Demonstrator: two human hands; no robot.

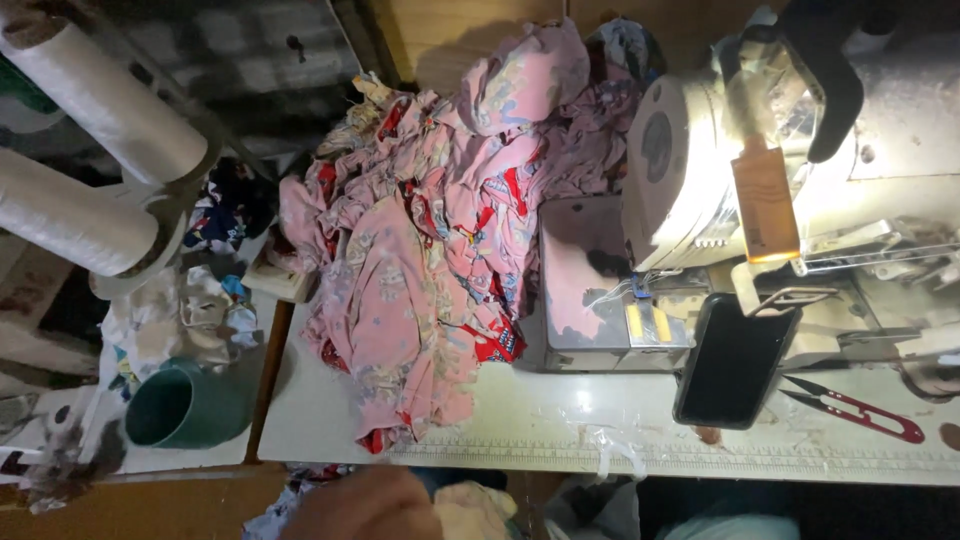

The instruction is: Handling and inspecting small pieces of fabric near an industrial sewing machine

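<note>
One hand (pixel 365 503) shows at the bottom edge of the view, below the front edge of the white sewing table (pixel 330 410); only its blurred back is visible, so whether it is clenched or released cannot be told, nor which of the person's two hands it is. No second hand is seen. Landmark: the heap of pink printed fabric (pixel 430 250). The heap lies on the table directly beyond the hand, up and slightly right of it, well apart from it across the table edge; its long axis runs from the near-left corner, where a tail of cloth hangs toward the hand, away to the far right, where it piles against the wall. Right of the heap stands the sewing machine (pixel 700 180), lit by its own lamp, with a dark smartphone (pixel 733 362) leaning at its front and red-handled thread snips (pixel 860 408) lying farther right on the table. Left of the heap, off the table, sit a green cup (pixel 185 405) on its side, crumpled patterned scraps (pixel 195 310), and two large cones of white thread (pixel 90 150). Below the heap, beside the hand, a pale scrap of cloth (pixel 470 510) rests at the person's lap. The hand touches nothing that can be made out.
</note>
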